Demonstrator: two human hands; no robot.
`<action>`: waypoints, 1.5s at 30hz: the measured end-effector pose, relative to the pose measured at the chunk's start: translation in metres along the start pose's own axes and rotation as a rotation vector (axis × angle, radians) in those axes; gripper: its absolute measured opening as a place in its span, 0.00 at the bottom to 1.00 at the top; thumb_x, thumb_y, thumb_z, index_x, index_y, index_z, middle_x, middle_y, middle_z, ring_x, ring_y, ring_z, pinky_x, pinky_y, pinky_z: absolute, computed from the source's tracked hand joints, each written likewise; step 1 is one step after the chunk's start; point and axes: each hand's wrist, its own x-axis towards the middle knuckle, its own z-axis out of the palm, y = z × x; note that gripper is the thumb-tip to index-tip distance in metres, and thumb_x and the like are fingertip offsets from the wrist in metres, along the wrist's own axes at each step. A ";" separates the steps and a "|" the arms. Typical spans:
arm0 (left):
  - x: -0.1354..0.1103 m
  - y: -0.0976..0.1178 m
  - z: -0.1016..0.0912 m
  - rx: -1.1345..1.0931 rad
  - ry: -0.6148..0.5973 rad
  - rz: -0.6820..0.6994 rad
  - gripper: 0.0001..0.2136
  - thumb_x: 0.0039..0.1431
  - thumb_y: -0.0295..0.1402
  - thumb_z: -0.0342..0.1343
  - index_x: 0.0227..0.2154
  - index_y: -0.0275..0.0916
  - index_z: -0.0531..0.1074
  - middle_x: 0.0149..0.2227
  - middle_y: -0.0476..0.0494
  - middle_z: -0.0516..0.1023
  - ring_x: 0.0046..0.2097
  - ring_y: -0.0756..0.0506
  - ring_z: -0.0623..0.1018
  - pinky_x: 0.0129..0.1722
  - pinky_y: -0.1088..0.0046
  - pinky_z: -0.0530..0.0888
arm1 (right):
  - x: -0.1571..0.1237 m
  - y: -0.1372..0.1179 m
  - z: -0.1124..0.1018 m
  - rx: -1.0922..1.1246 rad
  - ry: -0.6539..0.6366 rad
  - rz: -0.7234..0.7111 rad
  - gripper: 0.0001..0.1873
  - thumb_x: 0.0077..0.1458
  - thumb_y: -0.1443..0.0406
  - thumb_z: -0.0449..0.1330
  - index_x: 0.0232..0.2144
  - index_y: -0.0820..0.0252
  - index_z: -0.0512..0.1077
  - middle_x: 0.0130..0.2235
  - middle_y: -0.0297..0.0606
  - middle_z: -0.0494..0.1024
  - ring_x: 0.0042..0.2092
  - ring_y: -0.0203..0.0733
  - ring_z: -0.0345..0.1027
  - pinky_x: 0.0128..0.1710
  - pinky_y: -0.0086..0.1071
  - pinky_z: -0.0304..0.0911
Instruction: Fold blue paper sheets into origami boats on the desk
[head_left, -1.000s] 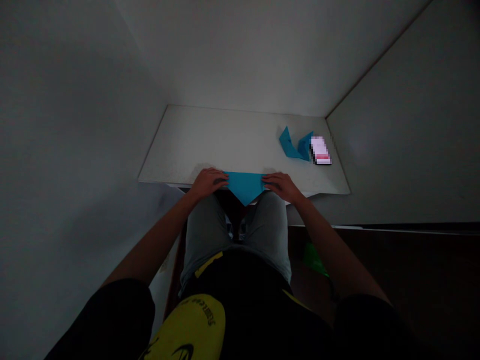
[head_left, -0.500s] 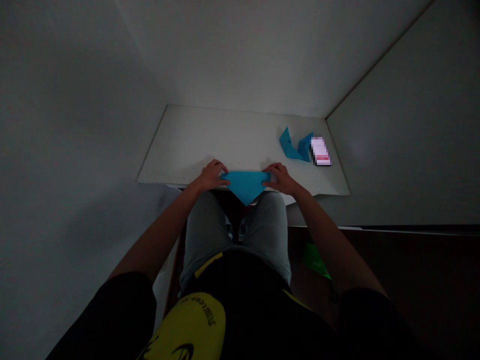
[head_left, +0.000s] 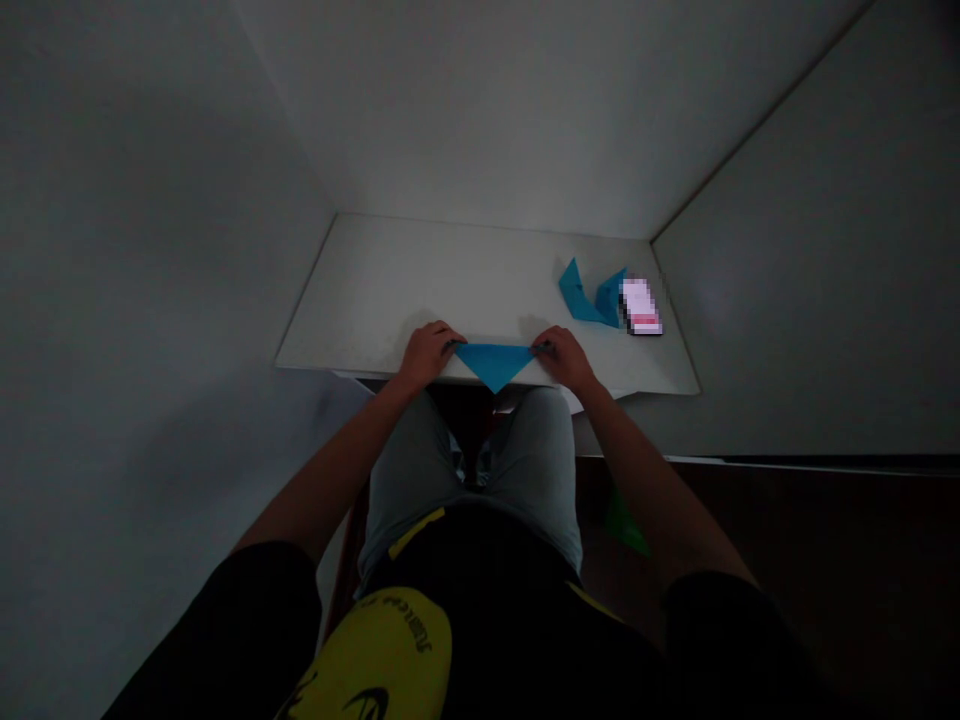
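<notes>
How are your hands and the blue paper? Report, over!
Left hand, right hand: holding opposite ends of blue triangular folded paper. Tip pointing down in view. Blue folded-paper shape, pale-screened rectangular phone: off right, apart.

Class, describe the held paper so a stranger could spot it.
Find the white table. At its near edge, the left hand and right hand hold a blue paper triangle, tip toward the jeans. Unlike the two-peaked blue paper farther right, it is held.
</notes>
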 end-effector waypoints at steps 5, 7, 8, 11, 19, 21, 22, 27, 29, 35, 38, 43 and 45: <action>-0.027 0.009 0.005 0.136 -0.023 0.092 0.19 0.67 0.23 0.55 0.55 0.47 0.83 0.57 0.40 0.84 0.60 0.36 0.78 0.62 0.50 0.70 | -0.015 -0.007 -0.001 -0.112 -0.015 -0.057 0.09 0.65 0.67 0.61 0.44 0.54 0.81 0.53 0.46 0.83 0.55 0.55 0.73 0.56 0.50 0.65; -0.039 0.011 0.007 0.118 -0.031 0.103 0.22 0.68 0.24 0.54 0.59 0.47 0.80 0.62 0.41 0.81 0.63 0.37 0.77 0.65 0.50 0.69 | -0.025 -0.015 -0.002 -0.149 -0.013 -0.028 0.12 0.66 0.68 0.59 0.46 0.52 0.81 0.58 0.45 0.82 0.59 0.57 0.72 0.58 0.52 0.63; -0.045 0.012 0.008 0.106 -0.027 0.103 0.22 0.68 0.26 0.54 0.62 0.47 0.79 0.64 0.41 0.80 0.65 0.37 0.76 0.66 0.50 0.68 | -0.029 -0.021 -0.001 -0.169 0.004 0.006 0.14 0.66 0.69 0.58 0.47 0.51 0.81 0.60 0.44 0.81 0.61 0.57 0.71 0.60 0.53 0.62; -0.055 0.015 0.011 0.081 -0.012 0.100 0.24 0.70 0.32 0.54 0.67 0.47 0.74 0.68 0.41 0.75 0.69 0.36 0.73 0.70 0.49 0.65 | -0.032 -0.053 0.010 -0.205 0.084 0.101 0.20 0.68 0.70 0.54 0.53 0.50 0.79 0.64 0.41 0.78 0.67 0.58 0.67 0.65 0.57 0.58; -0.058 0.012 0.015 0.102 -0.022 0.124 0.28 0.66 0.38 0.60 0.68 0.42 0.72 0.70 0.35 0.74 0.73 0.32 0.69 0.74 0.45 0.60 | -0.005 -0.134 0.090 -0.074 -0.139 -0.063 0.36 0.76 0.50 0.51 0.79 0.52 0.53 0.77 0.42 0.62 0.79 0.54 0.50 0.78 0.57 0.48; -0.058 0.011 0.016 0.098 -0.027 0.125 0.28 0.66 0.39 0.60 0.69 0.43 0.71 0.70 0.35 0.73 0.73 0.33 0.69 0.74 0.46 0.60 | -0.006 -0.130 0.098 -0.064 -0.162 -0.054 0.39 0.76 0.48 0.50 0.79 0.56 0.51 0.77 0.45 0.59 0.79 0.55 0.48 0.79 0.57 0.46; -0.058 0.011 0.016 0.094 -0.024 0.124 0.28 0.67 0.40 0.60 0.69 0.44 0.70 0.71 0.36 0.73 0.74 0.33 0.68 0.74 0.46 0.60 | -0.009 -0.125 0.098 -0.067 -0.161 -0.051 0.40 0.76 0.48 0.50 0.79 0.58 0.51 0.78 0.46 0.58 0.80 0.55 0.47 0.79 0.57 0.46; -0.058 0.017 0.016 0.081 0.017 0.107 0.26 0.71 0.42 0.58 0.69 0.45 0.71 0.71 0.39 0.73 0.74 0.35 0.69 0.74 0.46 0.60 | -0.033 -0.087 0.069 -0.107 -0.097 -0.006 0.39 0.76 0.47 0.51 0.79 0.59 0.53 0.78 0.50 0.56 0.79 0.58 0.48 0.78 0.61 0.46; -0.058 0.018 0.016 0.083 0.018 0.104 0.26 0.70 0.42 0.59 0.68 0.45 0.71 0.70 0.39 0.73 0.73 0.35 0.69 0.74 0.46 0.60 | -0.044 -0.072 0.053 -0.128 -0.076 0.017 0.39 0.75 0.48 0.52 0.79 0.57 0.52 0.78 0.50 0.56 0.79 0.59 0.49 0.78 0.63 0.48; -0.057 0.018 0.018 0.069 0.028 0.090 0.24 0.71 0.44 0.60 0.66 0.48 0.73 0.69 0.40 0.75 0.72 0.35 0.71 0.73 0.46 0.61 | -0.068 -0.044 0.024 -0.202 -0.044 0.017 0.40 0.73 0.47 0.55 0.78 0.55 0.53 0.77 0.51 0.59 0.77 0.59 0.54 0.76 0.63 0.51; -0.060 0.019 0.020 0.045 0.041 0.050 0.19 0.71 0.44 0.61 0.62 0.49 0.77 0.66 0.41 0.79 0.70 0.36 0.74 0.72 0.47 0.61 | -0.073 -0.043 0.022 -0.192 -0.029 -0.004 0.39 0.71 0.48 0.60 0.76 0.53 0.58 0.75 0.50 0.64 0.76 0.60 0.58 0.75 0.63 0.52; -0.066 0.021 0.021 -0.038 0.073 -0.032 0.09 0.70 0.36 0.60 0.49 0.48 0.82 0.56 0.44 0.86 0.63 0.38 0.79 0.70 0.47 0.64 | -0.079 -0.047 0.022 -0.148 0.078 0.067 0.20 0.70 0.55 0.60 0.61 0.49 0.75 0.63 0.46 0.80 0.66 0.60 0.71 0.67 0.61 0.60; -0.062 0.021 0.019 -0.108 0.088 -0.069 0.07 0.70 0.36 0.60 0.46 0.45 0.82 0.51 0.43 0.87 0.57 0.39 0.82 0.65 0.51 0.69 | -0.075 -0.047 0.020 -0.124 0.103 0.111 0.14 0.71 0.54 0.59 0.51 0.50 0.80 0.54 0.45 0.84 0.59 0.59 0.75 0.63 0.60 0.62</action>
